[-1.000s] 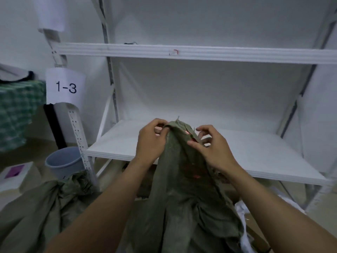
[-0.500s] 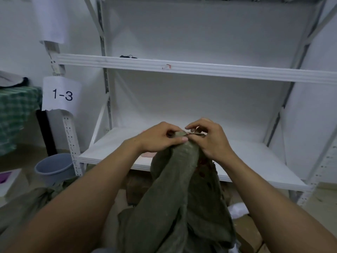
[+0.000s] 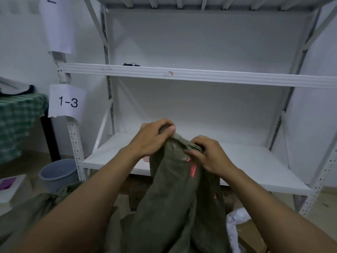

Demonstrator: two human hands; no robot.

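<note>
Both hands up at chest height, in front of the lower shelf (image 3: pixel 255 165). Between them an olive sack (image 3: pixel 173 198), held by its top edge; the rest hangs down between the forearms, bunched and twisted, bottom out of frame.

Left hand (image 3: pixel 151 141): fingers curled over a gathered bit of the edge, thumb against it, a firm grip. Right hand (image 3: pixel 209 157): just beside and lower, fingers and thumb pinching the same edge. A red label (image 3: pixel 193 170) shows on the sack under the right hand.

Step, as I read it: sorting out the top edge, probably to find the mouth or a corner. The edge is bunched, not spread.

Next move likely calls for drawing the hands apart along the edge while both grips hold. The cloth looks limp and coarse, so a loose pinch could drop a layer. More olive cloth lies low at left, near a bucket (image 3: pixel 56 174).
</note>
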